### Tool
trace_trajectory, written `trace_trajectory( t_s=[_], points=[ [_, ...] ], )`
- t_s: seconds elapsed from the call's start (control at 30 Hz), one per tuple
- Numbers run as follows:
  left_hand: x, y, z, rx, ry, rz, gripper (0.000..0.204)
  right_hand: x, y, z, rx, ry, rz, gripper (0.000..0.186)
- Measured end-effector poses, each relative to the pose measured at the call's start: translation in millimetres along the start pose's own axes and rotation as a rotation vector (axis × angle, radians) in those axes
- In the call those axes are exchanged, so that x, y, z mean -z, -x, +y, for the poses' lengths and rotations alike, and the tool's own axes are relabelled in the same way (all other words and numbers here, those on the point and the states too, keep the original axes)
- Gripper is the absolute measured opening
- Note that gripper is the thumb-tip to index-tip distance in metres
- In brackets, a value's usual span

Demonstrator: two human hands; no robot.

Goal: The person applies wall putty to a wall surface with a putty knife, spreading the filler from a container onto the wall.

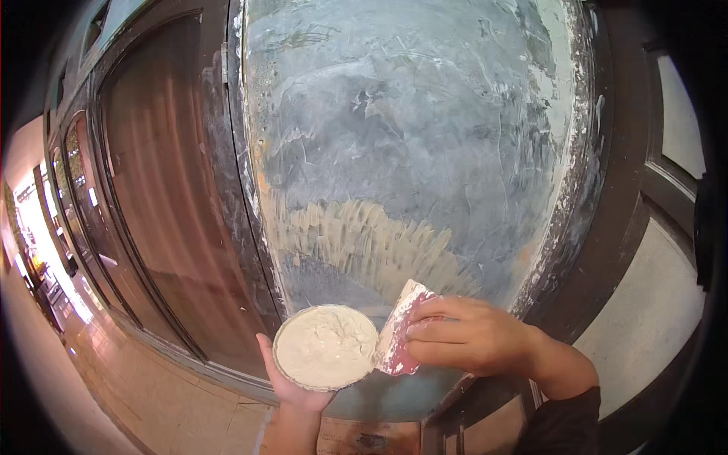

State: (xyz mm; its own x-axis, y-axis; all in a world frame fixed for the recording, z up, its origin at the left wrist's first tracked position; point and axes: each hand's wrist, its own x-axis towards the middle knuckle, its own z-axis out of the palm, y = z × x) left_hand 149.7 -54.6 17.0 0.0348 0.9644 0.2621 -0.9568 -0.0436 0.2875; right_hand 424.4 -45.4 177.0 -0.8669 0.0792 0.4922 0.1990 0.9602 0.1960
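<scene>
My left hand supports a round bowl of cream-coloured putty from below, its thumb along the left side. In my right hand is a reddish putty scraper, its flat blade smeared with white putty. The scraper's lower edge is at the right rim of the bowl; whether it touches cannot be made out. Behind both hands rises a blue-grey wall panel. A fan of beige putty strokes spreads across its lower part.
Dark wooden frames flank the panel, with a curtained window on the left and a panelled door on the right. White smears mark the panel's right edge. A tiled floor runs toward a bright opening at the far left.
</scene>
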Motion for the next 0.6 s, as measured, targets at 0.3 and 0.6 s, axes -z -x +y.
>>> trace_trajectory(
  t_s=[0.3,0.6],
  points=[
    [-7.7,-7.3,22.2,0.003,0.056,-0.033,0.092,-13.4,-25.5,1.8,-0.035,-0.017,0.032,0.023],
    [3.7,-9.0,40.4,0.043,0.017,0.016,0.095,-33.4,-43.7,6.1,-0.101,-0.006,0.081,0.020]
  ],
)
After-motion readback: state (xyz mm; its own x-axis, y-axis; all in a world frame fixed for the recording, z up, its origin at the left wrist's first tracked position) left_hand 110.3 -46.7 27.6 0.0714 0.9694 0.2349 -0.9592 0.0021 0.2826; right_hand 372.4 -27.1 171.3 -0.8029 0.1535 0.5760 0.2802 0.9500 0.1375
